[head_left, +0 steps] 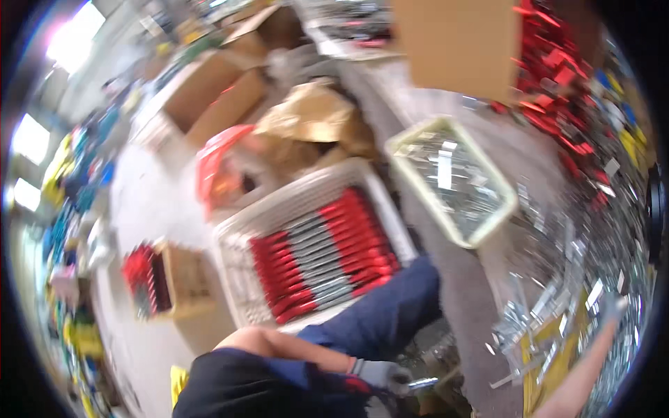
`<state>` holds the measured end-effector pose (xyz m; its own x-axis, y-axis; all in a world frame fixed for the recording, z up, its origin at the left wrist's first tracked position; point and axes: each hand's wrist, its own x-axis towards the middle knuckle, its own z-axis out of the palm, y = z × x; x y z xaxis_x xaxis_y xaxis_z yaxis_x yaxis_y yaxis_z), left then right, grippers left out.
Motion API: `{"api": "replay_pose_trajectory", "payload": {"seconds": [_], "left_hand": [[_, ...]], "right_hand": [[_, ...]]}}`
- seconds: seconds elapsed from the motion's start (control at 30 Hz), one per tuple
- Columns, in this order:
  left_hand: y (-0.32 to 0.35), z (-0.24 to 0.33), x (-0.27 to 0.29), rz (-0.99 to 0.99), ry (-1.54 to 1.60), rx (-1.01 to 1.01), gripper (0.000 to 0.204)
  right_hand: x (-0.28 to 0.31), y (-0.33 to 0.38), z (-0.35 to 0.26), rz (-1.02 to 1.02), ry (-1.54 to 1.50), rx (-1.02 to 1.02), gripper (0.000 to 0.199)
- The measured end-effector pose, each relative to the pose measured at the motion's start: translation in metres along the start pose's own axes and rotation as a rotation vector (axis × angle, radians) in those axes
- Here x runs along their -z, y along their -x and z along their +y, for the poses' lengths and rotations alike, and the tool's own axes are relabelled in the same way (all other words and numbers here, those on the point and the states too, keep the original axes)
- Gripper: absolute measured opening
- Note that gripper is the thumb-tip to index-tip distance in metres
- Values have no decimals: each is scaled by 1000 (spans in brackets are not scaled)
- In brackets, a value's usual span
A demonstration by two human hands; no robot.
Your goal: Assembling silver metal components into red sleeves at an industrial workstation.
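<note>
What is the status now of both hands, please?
Left hand gloved, gripping a small metal piece. Right hand blurred over loose metal parts. Grip unclear.

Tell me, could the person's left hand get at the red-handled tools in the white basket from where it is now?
Probably yes. The left hand, gloved, sits low beside the white basket; the red-handled tools lie uncovered, nothing over them.

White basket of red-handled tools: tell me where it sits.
The basket sits at centre of the head view, left of the tray of metal parts.
</note>
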<state>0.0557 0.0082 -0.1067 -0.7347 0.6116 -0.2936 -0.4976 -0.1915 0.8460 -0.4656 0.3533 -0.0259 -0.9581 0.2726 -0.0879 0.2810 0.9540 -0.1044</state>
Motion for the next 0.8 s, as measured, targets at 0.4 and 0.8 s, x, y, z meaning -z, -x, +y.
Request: {"api": "replay_pose_trajectory", "payload": {"seconds": [0.4,0.8], "left_hand": [[-30,-13,-24,-61,-15,-139,36],[33,27,-40,-320,-330,53,36]], "right_hand": [[-111,182,-129,-601,-728,553,65],[36,555,62,-103,-1342,223,20]]}}
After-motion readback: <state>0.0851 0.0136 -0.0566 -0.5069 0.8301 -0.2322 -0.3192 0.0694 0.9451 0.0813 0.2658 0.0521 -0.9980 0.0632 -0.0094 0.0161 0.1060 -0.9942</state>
